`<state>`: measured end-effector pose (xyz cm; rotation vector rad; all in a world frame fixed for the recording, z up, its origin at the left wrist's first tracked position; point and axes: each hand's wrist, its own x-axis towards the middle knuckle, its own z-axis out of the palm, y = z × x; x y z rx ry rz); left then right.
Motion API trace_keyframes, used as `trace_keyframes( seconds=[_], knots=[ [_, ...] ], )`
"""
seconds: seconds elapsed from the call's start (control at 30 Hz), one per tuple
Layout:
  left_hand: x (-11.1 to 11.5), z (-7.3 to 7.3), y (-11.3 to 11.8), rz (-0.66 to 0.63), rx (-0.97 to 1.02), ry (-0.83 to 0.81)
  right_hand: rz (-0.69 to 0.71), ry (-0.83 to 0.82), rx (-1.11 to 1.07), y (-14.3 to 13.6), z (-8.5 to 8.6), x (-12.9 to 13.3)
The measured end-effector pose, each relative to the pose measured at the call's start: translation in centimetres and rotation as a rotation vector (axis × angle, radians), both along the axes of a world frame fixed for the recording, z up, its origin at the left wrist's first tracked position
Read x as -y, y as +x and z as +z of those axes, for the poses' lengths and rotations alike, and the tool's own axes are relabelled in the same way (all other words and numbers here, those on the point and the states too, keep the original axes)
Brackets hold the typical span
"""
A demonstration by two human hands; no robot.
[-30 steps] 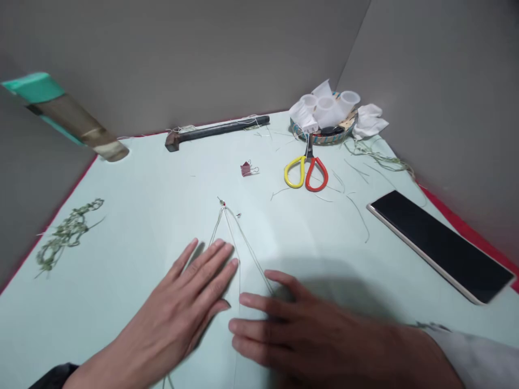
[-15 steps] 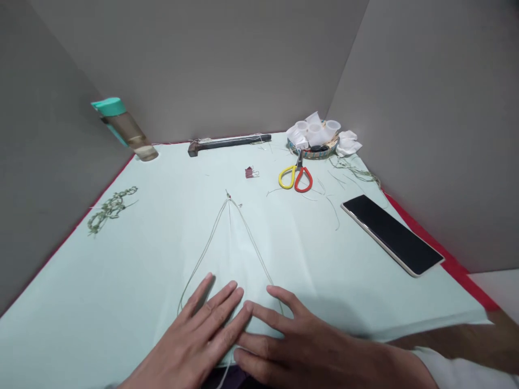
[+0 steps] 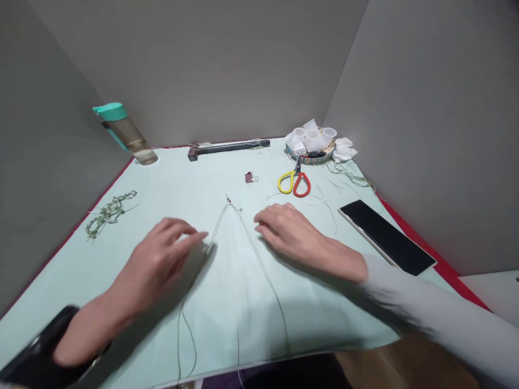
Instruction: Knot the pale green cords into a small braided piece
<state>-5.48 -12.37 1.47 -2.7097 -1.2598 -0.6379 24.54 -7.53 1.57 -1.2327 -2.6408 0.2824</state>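
Note:
Thin pale-green cords (image 3: pixel 268 278) spread in an upside-down V from a small knot (image 3: pixel 229 201) in the middle of the cloth. Just left of the left strand, my left hand (image 3: pixel 160 258) hovers with fingers loosely bent and apart, nothing visible in them. My right hand (image 3: pixel 290 229) is right of the other strand, its fingers pointing left, thumb slightly apart, also without anything visible in it. A thin central thread (image 3: pixel 238 346) runs over the near table edge. A tiny metal-looking piece (image 3: pixel 240 209) lies beside the knot.
Around are a maroon binder clip (image 3: pixel 248 177), scissors (image 3: pixel 301 185), a hammer (image 3: pixel 227 147), a tilted-looking bottle (image 3: pixel 132 135), a basket (image 3: pixel 314 160) of white cups, a phone (image 3: pixel 387 237) and a knotted green cord (image 3: pixel 109 212). Grey partitions (image 3: pixel 211 70) enclose the table.
Both hands have risen from the near edge and moved apart and forward, towards the knot. The lower cord ends, covered by the hands before, now show.

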Motion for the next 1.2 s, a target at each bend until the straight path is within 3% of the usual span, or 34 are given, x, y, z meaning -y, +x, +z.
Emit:
trace_keyframes(
  seconds=[0.1, 0.23, 0.53, 0.7, 0.97, 1.2],
  knots=[
    [-4.9, 0.0, -0.2, 0.026, -0.014, -0.039, -0.084, -0.019, 0.083, -2.0, 0.1, -2.7],
    [-7.8, -0.9, 0.3, -0.071, -0.032, -0.088, -0.120, -0.043, 0.168, -3.5, 0.2, -3.3],
    [-10.4, -0.5, 0.5, -0.387, -0.091, -0.224, -0.054, -0.081, 0.238, -4.2, 0.5, -3.1],
    [-11.2, -1.4, 0.2, -0.467, -0.032, -0.282, -0.026, -0.119, 0.267, -5.0, -0.2, -3.5],
    [-11.0, -2.9, 0.1, -0.436, 0.036, -0.328, -0.112, -0.180, 0.180, -5.1, -0.8, -3.3],
    [-11.1, -3.1, 0.2, -0.343, 0.058, -0.417, -0.189, -0.274, -0.036, -4.3, -0.6, -3.9]
  ],
)
